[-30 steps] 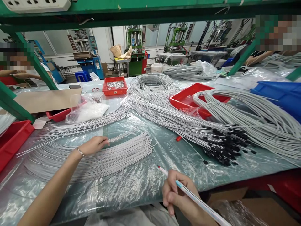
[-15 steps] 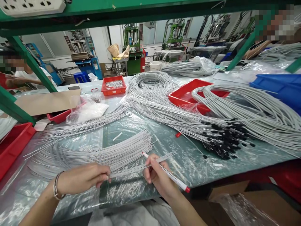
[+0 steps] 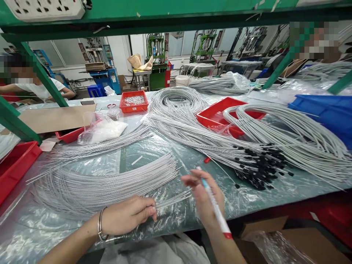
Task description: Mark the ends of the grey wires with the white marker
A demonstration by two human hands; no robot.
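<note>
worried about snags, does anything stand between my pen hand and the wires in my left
Nothing visible does: the wires gripped in your left hand extend toward your right hand, which holds the pen.

Your pen [image 3: 216,205] shows white with a light-blue section and red end, your bracelet [image 3: 100,224] silver, your thin wires [image 3: 176,198] pale grey, the wire bundle [image 3: 203,141] grey with black tips [image 3: 260,168], the parts tray [image 3: 134,108] red, the bin [image 3: 326,115] blue, the tabletop [image 3: 233,201] dull green, the beam [image 3: 178,11] brighter green.
</note>
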